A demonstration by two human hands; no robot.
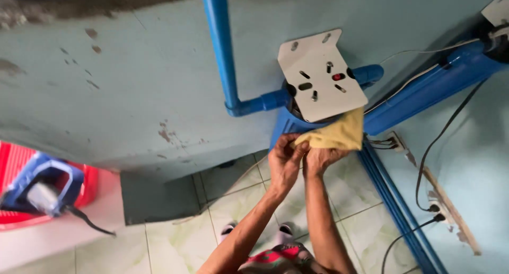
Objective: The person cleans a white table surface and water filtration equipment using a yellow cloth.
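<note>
hands both up at the round blue plastic filter housing [289, 126] on the pale blue wall [148, 88], just under the white metal mounting bracket [319, 75] with its slots and bolts. left hand [283, 162] has fingers curled shut, pinching the near edge of the folded yellow cloth [336, 134]; right hand [322, 158] is closed on the cloth from below, thumb side pressed into it. cloth sits against the housing's upper rim, touching the bracket's lower edge, between the two blue plastic pipes [225, 56]. risks as i read them: the bracket corner and bolt ends sit right above the knuckles, so a slip upward could scrape skin or snag the cloth. grip is fingertip-only on the left, so the cloth could pull free and drop to the pale tiled floor [180, 242]. bigger worry is the black cable [440, 141] and the wall socket [436, 207] down to the right, near the pipe run; any water shaken loose there would be bad. leaning on the elbow joint [238, 107] could also stress it. can't tell if the housing is wet.
</note>
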